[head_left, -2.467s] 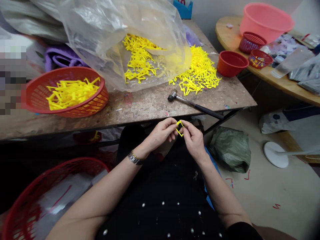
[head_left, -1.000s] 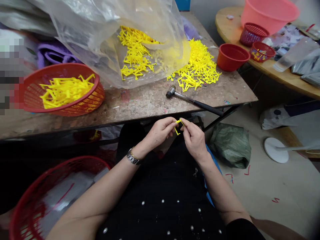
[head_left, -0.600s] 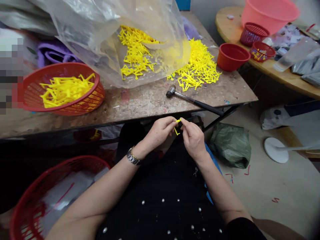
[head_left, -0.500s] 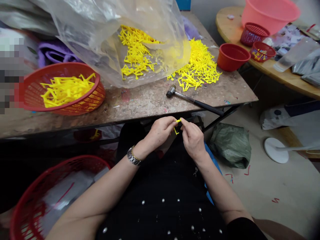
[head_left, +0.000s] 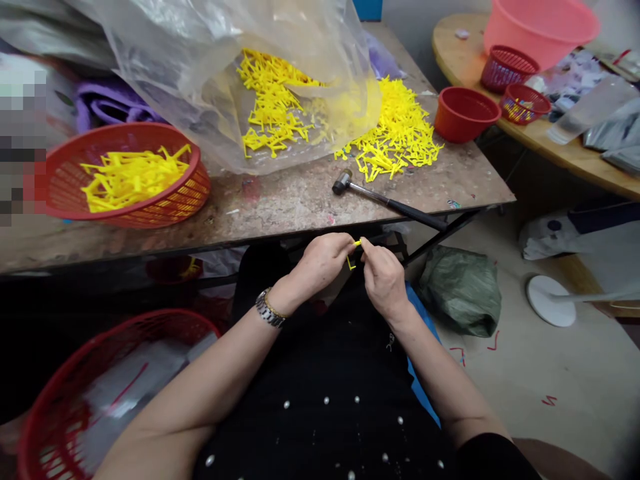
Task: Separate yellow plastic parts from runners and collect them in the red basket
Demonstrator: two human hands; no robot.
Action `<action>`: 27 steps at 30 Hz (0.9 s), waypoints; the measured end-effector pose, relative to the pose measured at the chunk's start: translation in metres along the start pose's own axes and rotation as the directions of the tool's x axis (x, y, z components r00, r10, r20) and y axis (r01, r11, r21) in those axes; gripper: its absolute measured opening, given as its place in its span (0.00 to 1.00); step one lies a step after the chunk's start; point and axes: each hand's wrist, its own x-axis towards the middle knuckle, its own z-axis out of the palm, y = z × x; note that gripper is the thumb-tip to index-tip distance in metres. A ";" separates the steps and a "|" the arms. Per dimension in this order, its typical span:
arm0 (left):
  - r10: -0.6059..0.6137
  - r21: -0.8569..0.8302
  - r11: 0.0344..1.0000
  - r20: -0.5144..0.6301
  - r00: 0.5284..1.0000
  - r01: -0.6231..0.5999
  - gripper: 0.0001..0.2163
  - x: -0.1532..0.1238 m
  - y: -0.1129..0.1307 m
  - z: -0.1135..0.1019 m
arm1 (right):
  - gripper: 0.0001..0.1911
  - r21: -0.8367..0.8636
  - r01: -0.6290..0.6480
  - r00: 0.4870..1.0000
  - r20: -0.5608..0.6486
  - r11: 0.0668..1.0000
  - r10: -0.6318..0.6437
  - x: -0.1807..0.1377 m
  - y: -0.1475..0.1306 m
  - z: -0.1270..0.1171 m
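Observation:
Between my two hands, just below the table's front edge, is a small bent yellow plastic piece (head_left: 352,259). My left hand (head_left: 326,261), with a metal watch on its wrist, pinches it from one side. The fingertips of my right hand (head_left: 385,275) are closed on its upper right end. Part of the piece is hidden by my fingers. Similar yellow pieces lie in a loose heap (head_left: 400,130) on the table, inside a clear plastic bag (head_left: 200,100), and in a red oval basket (head_left: 125,217) at the left.
A mallet (head_left: 385,200) rests on the worn table (head_left: 280,200), its handle at the front edge. A red bowl (head_left: 467,117) stands at the right corner. On the floor are a green bag (head_left: 463,293) and, at lower left, a large red basket (head_left: 45,407) holding clear plastic.
Both hands stay at almost the same spot with the yellow piece. The piece's hanging end has shifted very slightly.

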 end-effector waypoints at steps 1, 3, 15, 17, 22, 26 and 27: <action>-0.005 -0.004 1.000 0.006 1.000 0.005 0.12 0.000 0.000 0.000 | 0.25 0.011 -0.003 1.000 -0.002 1.000 0.003 0.000 0.001 0.000; -0.020 -0.019 1.000 0.019 1.000 0.020 0.12 0.000 0.000 0.001 | 0.24 0.048 -0.018 1.000 -0.004 0.999 0.019 -0.001 0.003 0.000; -0.074 -0.136 0.987 0.067 0.995 0.083 0.10 0.000 0.003 -0.005 | 0.10 0.404 -0.317 0.948 0.118 0.858 0.294 0.013 0.005 -0.014; -0.081 -0.188 0.978 0.063 0.995 0.091 0.10 -0.002 0.003 -0.006 | 0.09 0.496 -0.387 0.920 0.149 0.777 0.363 0.014 0.004 -0.014; -0.102 -0.290 0.951 0.047 0.994 0.112 0.09 -0.006 -0.001 -0.003 | 0.10 0.635 -0.483 0.853 0.186 0.603 0.488 0.017 0.004 -0.006; -0.150 -0.348 0.925 0.039 0.988 0.154 0.09 -0.008 -0.002 -0.001 | 0.11 0.683 -0.495 0.835 0.203 0.537 0.511 0.020 0.003 0.000; -0.157 -0.351 0.923 0.035 0.987 0.159 0.09 -0.009 -0.001 -0.001 | 0.11 0.685 -0.493 0.838 0.210 0.536 0.503 0.020 0.003 0.000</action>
